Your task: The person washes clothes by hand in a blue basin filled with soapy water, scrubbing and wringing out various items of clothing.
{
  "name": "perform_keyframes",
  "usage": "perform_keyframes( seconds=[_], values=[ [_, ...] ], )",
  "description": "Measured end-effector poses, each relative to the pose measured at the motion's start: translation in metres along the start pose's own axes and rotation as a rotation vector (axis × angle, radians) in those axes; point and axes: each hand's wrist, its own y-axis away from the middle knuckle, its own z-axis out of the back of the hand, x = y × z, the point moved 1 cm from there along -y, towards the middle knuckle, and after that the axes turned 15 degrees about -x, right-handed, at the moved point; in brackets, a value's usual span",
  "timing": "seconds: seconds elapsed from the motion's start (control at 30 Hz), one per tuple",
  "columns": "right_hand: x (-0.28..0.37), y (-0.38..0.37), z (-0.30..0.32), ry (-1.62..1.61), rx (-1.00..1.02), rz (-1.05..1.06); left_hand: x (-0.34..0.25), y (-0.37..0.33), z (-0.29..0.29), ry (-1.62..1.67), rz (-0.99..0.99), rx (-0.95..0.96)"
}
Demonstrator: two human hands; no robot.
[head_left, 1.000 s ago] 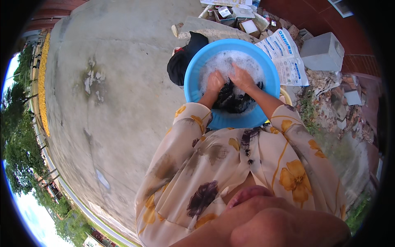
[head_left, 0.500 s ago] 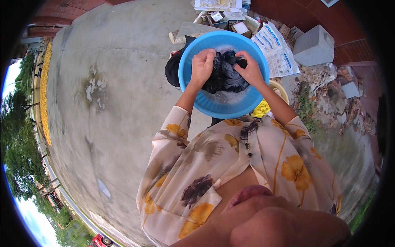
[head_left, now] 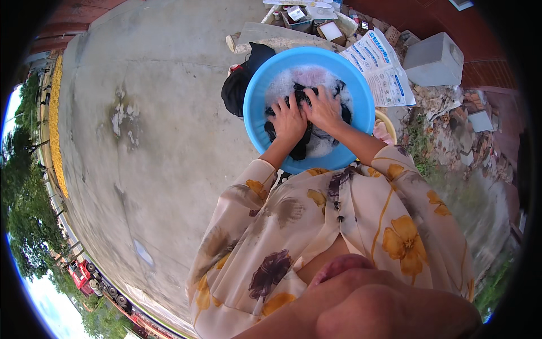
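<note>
A round light-blue basin (head_left: 252, 121) holds sudsy water and wet black clothing (head_left: 300, 148). My left hand (head_left: 289, 120) lies palm down on the clothing, fingers spread and their tips pressed into it. Close beside it, my right hand (head_left: 324, 110) presses down on the same black cloth, its fingers also apart. White foam (head_left: 280, 85) surrounds the cloth, with a pinkish patch under the suds at the far side. The lower part of the clothing is hidden by foam and hands.
Dark clothing (head_left: 236, 93) lies on the concrete left of the basin. A pale yellow tub (head_left: 389, 123) with pink cloth stands at its right, partly covered. Farther right are a printed sheet (head_left: 379, 70), a pale block (head_left: 435, 61) and rubble (head_left: 480, 138). A red truck (head_left: 84, 277) shows at the far left.
Both hands have gone down from holding the bunched dark clothing up to pressing it spread out in the suds. The red truck has come farther into view.
</note>
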Motion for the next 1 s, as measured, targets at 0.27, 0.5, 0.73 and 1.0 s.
perform_keyframes(
  seconds=[0.27, 0.5, 0.73, 1.0],
  values=[
    [-0.02, -0.037, -0.026, -0.267, 0.253, -0.382, 0.04, -0.045, -0.066, 0.249, -0.031, 0.189],
    [-0.009, -0.055, -0.04, -0.243, 0.075, -0.27, 0.08, -0.06, -0.097, 0.302, -0.049, -0.035],
    [-0.016, -0.036, 0.026, -0.672, -0.205, -0.21, 0.014, -0.068, 0.024, 0.814, 0.32, -0.208],
    [-0.028, 0.031, 0.084, -0.455, -0.13, 0.028, 0.001, 0.007, 0.081, 0.366, -0.086, -0.206]
  ],
)
